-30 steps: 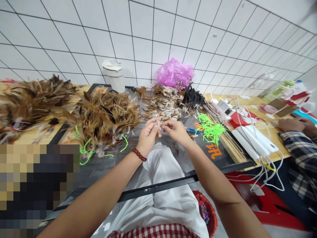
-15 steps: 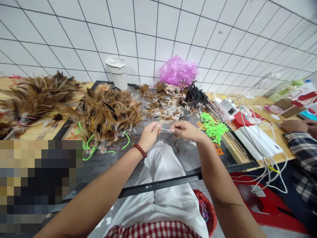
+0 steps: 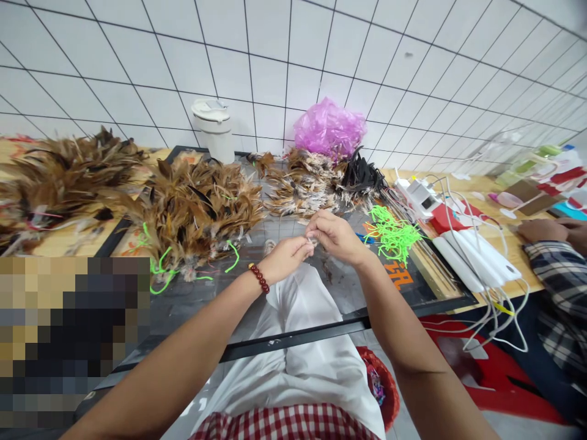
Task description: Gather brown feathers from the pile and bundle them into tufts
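My left hand [image 3: 288,256], with a beaded bracelet at the wrist, is closed in a pinch over the glass-like tabletop [image 3: 270,229]. Against it, my right hand [image 3: 334,235] is also closed, thumb and fingers pressed together. A small whitish strand [image 3: 312,242] shows between the fingertips; its kind is too small to tell. Beyond the hands lie pale-based brown feathers [image 3: 302,189] and black feathers [image 3: 362,180]. A large heap of brown feathers [image 3: 197,205] is to the left, with green cords among it. Bright green cords [image 3: 393,235] lie right of my right hand.
A white lidded cup [image 3: 214,131] and a pink plastic bag [image 3: 329,127] stand by the tiled wall. White power strips with cables [image 3: 479,263] lie at right, near another person's sleeve [image 3: 554,269]. More feathers [image 3: 77,174] cover the left. A red basket [image 3: 389,397] stands below the table.
My hands were apart with a thin whitish strand stretched between them; now they meet. My right hand has moved left and my left hand slightly right. A blue item now shows beside the green cords.
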A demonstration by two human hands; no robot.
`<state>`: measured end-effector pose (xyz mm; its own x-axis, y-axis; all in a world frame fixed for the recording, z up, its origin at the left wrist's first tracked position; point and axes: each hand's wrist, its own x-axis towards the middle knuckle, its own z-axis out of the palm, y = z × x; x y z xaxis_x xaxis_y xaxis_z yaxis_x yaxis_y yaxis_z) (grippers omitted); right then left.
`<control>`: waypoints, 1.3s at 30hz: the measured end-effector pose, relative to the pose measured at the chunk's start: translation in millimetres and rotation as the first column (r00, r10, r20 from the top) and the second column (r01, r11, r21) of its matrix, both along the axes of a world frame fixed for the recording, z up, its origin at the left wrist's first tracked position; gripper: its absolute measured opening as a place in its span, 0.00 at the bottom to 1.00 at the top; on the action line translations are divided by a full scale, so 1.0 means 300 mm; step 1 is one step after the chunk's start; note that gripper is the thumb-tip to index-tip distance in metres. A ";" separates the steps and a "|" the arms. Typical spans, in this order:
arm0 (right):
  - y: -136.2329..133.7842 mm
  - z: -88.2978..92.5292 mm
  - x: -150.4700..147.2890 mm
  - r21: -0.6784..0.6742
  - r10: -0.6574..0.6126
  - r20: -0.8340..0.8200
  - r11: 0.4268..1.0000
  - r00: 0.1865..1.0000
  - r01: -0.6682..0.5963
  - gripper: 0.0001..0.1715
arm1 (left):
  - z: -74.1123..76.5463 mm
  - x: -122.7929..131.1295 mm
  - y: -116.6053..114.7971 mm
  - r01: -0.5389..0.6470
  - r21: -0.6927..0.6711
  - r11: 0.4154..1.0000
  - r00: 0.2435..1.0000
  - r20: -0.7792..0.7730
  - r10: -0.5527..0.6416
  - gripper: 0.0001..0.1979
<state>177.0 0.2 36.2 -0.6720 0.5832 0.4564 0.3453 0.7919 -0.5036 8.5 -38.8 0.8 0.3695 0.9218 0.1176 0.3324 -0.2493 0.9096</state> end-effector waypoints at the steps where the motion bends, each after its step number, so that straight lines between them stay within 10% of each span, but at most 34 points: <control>1: -0.001 0.002 -0.001 -0.016 0.010 -0.005 1.000 1.000 -0.010 0.11 | 0.002 0.002 -0.004 0.020 -0.022 1.000 0.999 0.028 -0.019 0.14; 8: 0.009 -0.006 -0.009 -0.263 -0.053 -0.171 0.965 0.984 0.006 0.14 | -0.003 0.010 -0.015 0.119 -0.242 0.963 0.916 0.401 -0.012 0.19; 13: 0.007 -0.021 -0.019 -0.611 -0.059 -0.253 0.784 0.966 -0.113 0.23 | 0.001 0.006 0.002 0.063 -0.347 0.936 0.744 0.642 0.188 0.18; 16: -0.001 -0.036 -0.041 -0.660 -0.017 -0.299 0.726 0.954 -0.193 0.28 | 0.003 0.003 0.009 -0.021 -0.322 0.947 0.714 0.658 0.239 0.18; 23: -0.001 -0.052 -0.064 -0.595 -0.238 -0.263 0.803 0.935 0.037 0.17 | -0.005 0.006 0.016 -0.173 -0.300 0.938 0.710 0.622 0.330 0.18; 34: 0.014 -0.030 -0.036 -0.823 -0.321 -0.268 0.566 0.908 -0.043 0.19 | -0.002 -0.015 0.033 -0.186 -0.387 0.903 0.592 0.689 0.417 0.17; 39: 0.030 -0.049 -0.032 -0.868 -0.410 -0.277 0.495 0.869 -0.043 0.19 | 0.005 -0.013 0.015 -0.007 -0.366 0.931 0.723 0.642 0.258 0.19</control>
